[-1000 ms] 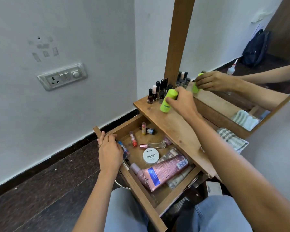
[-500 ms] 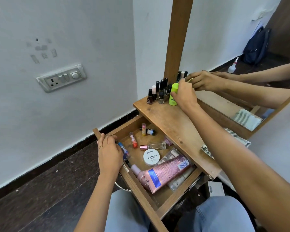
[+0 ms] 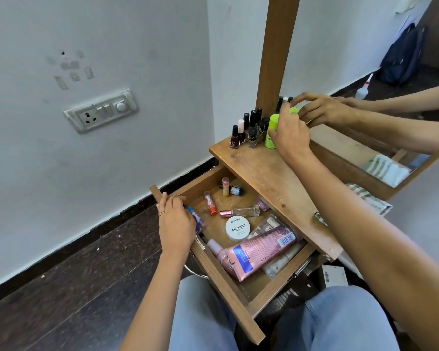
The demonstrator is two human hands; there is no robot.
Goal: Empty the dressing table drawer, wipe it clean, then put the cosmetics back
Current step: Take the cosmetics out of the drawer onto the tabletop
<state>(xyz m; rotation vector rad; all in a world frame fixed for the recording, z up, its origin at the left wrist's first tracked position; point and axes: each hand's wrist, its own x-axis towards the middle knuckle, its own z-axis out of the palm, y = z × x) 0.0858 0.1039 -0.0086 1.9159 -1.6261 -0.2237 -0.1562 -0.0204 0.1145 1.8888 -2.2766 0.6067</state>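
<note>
The wooden drawer (image 3: 221, 282) stands pulled out below the dressing table top (image 3: 269, 173). Inside lie a pink tube (image 3: 259, 252), a white nail polish remover jar (image 3: 237, 228), a clear perfume bottle (image 3: 243, 212), a red lip balm (image 3: 210, 203), a yellow stick (image 3: 225, 187) and a clear pouch (image 3: 279, 264). My left hand (image 3: 175, 224) grips the drawer's front edge. My right hand (image 3: 290, 134) holds a green bottle (image 3: 271, 133) standing upright on the table top, beside several nail polish bottles (image 3: 249, 129).
A mirror (image 3: 365, 97) in a wooden frame rises behind the table top. A striped cloth (image 3: 368, 198) lies at the table's right edge. A wall socket panel (image 3: 102, 111) is on the left wall. A white box (image 3: 333, 276) sits below near my knees (image 3: 340, 323).
My right hand has carried the green bottle from over the table's middle to the back, and stood it upright next to the nail polish bottles. The left hand has stayed on the drawer.
</note>
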